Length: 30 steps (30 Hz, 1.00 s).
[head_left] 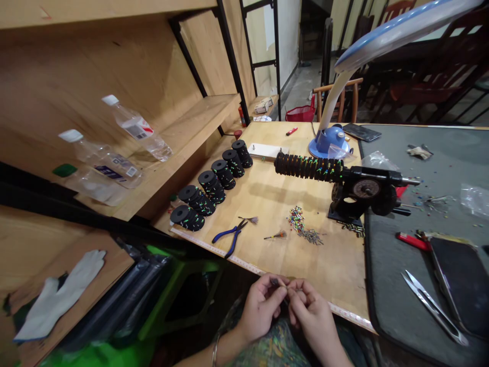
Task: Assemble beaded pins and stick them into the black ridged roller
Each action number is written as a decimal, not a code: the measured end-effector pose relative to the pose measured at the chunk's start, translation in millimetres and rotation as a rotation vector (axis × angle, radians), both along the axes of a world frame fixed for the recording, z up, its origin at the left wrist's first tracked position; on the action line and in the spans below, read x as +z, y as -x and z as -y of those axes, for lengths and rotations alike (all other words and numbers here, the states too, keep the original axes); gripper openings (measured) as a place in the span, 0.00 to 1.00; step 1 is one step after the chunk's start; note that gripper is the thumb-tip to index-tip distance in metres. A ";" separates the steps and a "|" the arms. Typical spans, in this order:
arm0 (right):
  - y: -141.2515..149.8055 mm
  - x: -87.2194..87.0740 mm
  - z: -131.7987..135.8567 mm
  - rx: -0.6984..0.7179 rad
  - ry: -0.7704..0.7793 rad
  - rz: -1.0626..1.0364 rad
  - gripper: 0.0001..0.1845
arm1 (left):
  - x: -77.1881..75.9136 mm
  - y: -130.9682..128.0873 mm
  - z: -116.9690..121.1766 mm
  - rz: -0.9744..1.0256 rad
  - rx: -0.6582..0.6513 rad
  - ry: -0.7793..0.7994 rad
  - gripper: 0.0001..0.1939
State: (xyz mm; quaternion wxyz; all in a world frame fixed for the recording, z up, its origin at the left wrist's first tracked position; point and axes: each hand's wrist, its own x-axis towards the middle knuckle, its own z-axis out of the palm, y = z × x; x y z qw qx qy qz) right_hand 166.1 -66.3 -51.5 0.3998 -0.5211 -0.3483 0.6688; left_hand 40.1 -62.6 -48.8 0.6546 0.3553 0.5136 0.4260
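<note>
Grey-black small piece (274,281) pinched in left hand (260,307), right hand (311,306) fingers closed just beside, contents hidden; probably fine two-handed work, next move likely needs steady pinch; beads (295,219) beyond fingertips

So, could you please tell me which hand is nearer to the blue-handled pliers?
The left hand is nearer: in the picture, it is below and to the right of the pliers. The right hand is farther right, beyond the left hand.
</note>
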 end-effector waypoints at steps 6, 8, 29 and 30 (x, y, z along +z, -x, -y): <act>0.4 1.4 -1.1 -0.003 0.029 -0.005 0.29 | 1.7 -0.6 -0.1 -0.032 0.002 -0.003 0.24; 0.6 0.9 -0.7 -0.013 0.022 -0.008 0.29 | 2.8 -0.6 0.3 -0.044 0.004 -0.002 0.24; 1.9 2.7 -0.8 -0.025 0.015 0.006 0.30 | 6.0 -1.3 3.2 -0.101 0.030 -0.062 0.14; 2.1 3.4 -1.0 -0.025 0.019 0.007 0.30 | 6.1 -1.5 3.2 -0.099 0.032 -0.059 0.14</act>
